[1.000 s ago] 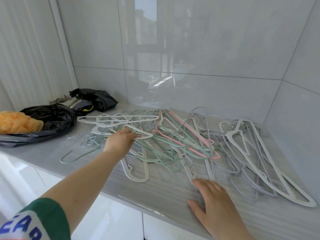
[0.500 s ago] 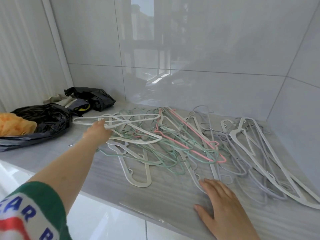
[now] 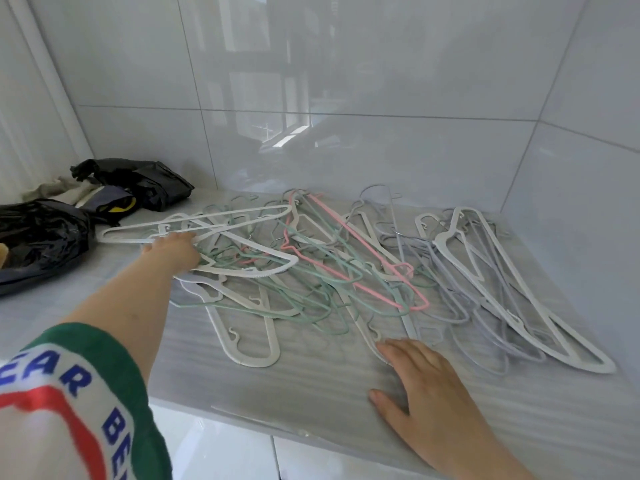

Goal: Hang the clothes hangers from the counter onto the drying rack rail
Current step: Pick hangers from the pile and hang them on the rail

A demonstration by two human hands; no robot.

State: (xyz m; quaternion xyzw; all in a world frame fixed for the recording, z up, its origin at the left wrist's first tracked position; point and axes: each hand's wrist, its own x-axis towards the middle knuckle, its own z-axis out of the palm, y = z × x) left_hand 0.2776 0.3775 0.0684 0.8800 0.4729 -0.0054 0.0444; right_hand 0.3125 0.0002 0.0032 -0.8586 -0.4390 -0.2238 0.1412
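The left hand (image 3: pixel 173 249) has slid to the left edge of the clothes hangers (image 3: pixel 311 271), piled mid-frame on the counter (image 3: pixel 294 393). I can't tell if its fingers hold one. The right hand (image 3: pixel 422 386) lies flat, fingers straight. None lifted yet.

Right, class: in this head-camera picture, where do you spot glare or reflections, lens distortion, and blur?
Head view: the glossy wall tiles mirror a window and buildings, with a bright glint low down; the wide-angle lens splays the tile seams and enlarges the near sleeve, which looks soft; the hangers on the counter are sharp, under even light with faint shadows.
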